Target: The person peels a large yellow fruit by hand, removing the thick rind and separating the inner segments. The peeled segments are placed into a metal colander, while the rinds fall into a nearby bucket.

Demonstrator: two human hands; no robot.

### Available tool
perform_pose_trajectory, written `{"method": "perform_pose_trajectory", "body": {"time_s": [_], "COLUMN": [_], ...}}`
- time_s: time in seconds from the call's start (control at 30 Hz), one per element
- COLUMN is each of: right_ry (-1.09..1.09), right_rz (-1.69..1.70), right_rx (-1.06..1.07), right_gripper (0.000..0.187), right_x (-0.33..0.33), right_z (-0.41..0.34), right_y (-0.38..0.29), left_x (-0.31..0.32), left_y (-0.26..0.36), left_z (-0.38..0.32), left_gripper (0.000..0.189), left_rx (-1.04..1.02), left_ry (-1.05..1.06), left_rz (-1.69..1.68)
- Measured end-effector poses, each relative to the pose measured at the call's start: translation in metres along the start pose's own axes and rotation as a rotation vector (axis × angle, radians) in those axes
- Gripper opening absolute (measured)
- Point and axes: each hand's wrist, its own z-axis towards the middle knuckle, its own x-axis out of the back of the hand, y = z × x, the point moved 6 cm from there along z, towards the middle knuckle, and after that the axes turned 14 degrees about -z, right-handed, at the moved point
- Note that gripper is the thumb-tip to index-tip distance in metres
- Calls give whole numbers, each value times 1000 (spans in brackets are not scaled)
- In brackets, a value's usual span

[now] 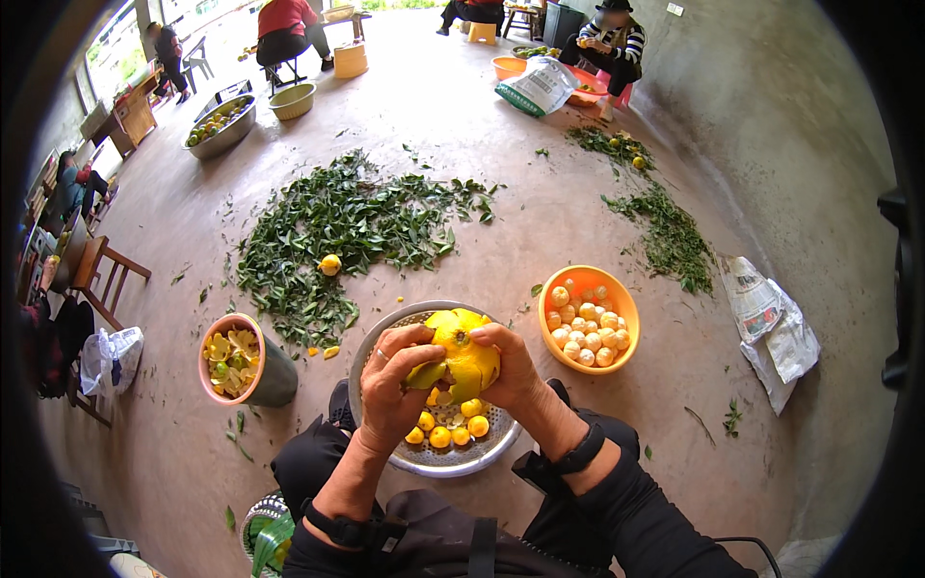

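Between my two hands is a large yellow-green citrus fruit [466, 352], its peel split and partly lifted. My left hand [396, 376] grips a loosened flap of peel on the left side. On the opposite side, my right hand [509, 365] holds the fruit with the thumb near its top. Below them a grey perforated colander [485, 456] sits on the floor between my feet. Several small unpeeled yellow citrus fruits [440, 436] lie in it, along with bits of peel. My hands cover part of the colander.
Right of the colander stands an orange basin [630, 307] of peeled citrus; left, a bucket [278, 376] of peels. Cut leaves [340, 217] spread ahead with one fruit [329, 265] on them. Plastic sacks [769, 325] lie by the right wall. Several people sit farther off, one [611, 43] handling fruit.
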Motion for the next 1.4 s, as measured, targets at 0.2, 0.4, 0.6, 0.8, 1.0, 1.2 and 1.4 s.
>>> {"method": "perform_pose_trajectory", "body": {"time_s": [0.2, 0.4, 0.6, 0.8, 1.0, 1.2, 1.4], "right_ry": [9, 55, 60, 56, 181, 323, 314], "right_rz": [-27, -58, -78, -40, -92, -365, -1335], "right_rx": [15, 15, 27, 78, 203, 264, 365], "right_gripper": [36, 34, 33, 36, 42, 44, 61], "right_x": [0, 2, 1, -5, 5, 7, -19], "right_z": [-3, -6, -6, -4, -18, -26, -26], "right_y": [-2, 0, 2, -11, -34, -33, -32], "left_x": [-2, -5, -5, -8, 0, -28, -39], "left_y": [-1, -2, -13, -14, -30, -55, -60], "left_z": [-1, -2, -12, -7, -9, -29, -36], "left_gripper": [29, 23, 22, 46, 57, 61, 71], "left_rx": [87, 134, 259, 203, 343, 706, 875], "left_ry": [45, 101, 183, 65, 30, -22, 116], "left_rz": [-117, -160, -187, -197, -199, -496, -1167]}}
